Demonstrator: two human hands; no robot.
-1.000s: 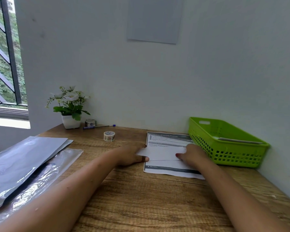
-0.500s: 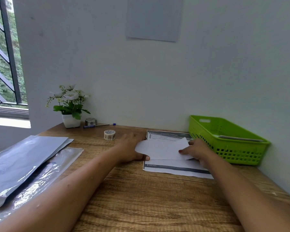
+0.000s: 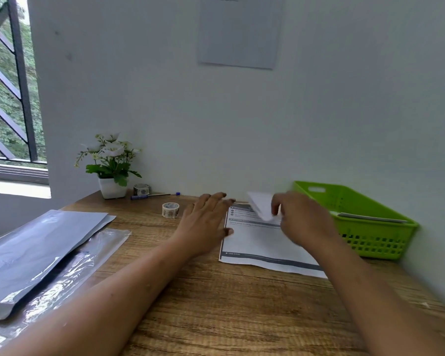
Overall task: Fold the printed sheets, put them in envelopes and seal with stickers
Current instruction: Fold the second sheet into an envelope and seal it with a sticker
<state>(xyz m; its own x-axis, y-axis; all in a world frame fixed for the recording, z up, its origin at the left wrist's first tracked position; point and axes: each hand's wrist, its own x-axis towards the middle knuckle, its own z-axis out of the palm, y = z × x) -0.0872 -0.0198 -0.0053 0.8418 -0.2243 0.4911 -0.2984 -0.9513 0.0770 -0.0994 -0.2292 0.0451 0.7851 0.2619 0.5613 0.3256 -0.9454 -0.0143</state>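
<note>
Head view: right hand pinches the folded sheet clear of the counter, above the flat printed sheet. Left hand lies open, fingers straight, just left of it. Well beyond it the envelopes lie, long axis slanting away.

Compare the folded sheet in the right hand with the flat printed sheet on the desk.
The folded sheet is pinched in the right hand, tilted, above the desk; the flat sheet lies on the desk. The folded sheet looks small and blank white; the flat sheet is larger, showing text and dark bands. Both are paper.
</note>
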